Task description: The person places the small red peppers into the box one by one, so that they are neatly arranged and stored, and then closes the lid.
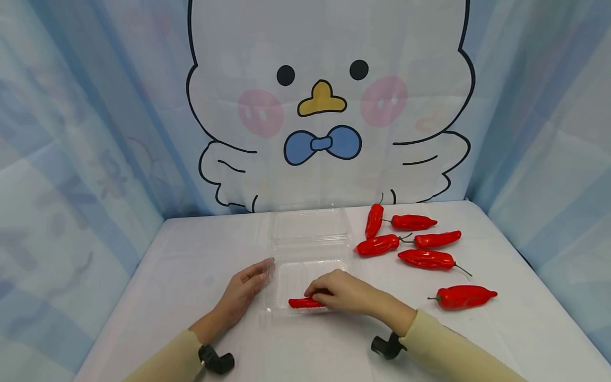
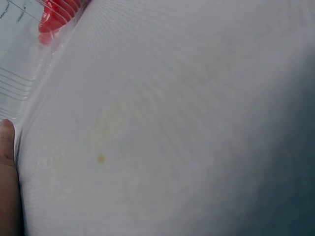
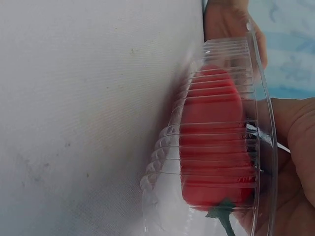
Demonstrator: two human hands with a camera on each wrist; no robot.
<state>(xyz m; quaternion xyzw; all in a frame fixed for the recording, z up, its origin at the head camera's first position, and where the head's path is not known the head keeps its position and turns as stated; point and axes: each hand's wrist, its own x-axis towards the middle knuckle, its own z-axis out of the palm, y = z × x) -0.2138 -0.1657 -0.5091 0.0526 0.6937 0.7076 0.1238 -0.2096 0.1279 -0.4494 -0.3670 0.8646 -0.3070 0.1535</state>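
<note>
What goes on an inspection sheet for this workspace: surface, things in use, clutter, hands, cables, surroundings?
Surface: white tabletop; small yellowish spot in the left wrist view.
Job's things: clear container, lid open, one red pepper inside; six more red peppers to its right.
Clutter: nothing seen.
Hands: left hand touches the container's left edge; right hand grips the pepper inside; each wrist wears a dark device.
Cables: nothing seen.
Surroundings: cartoon-bird backdrop behind, bluish curtains at both sides.

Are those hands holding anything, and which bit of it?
The right hand holds a red pepper towards its stem end, inside the clear box. The left hand only touches the box's edge.
</note>
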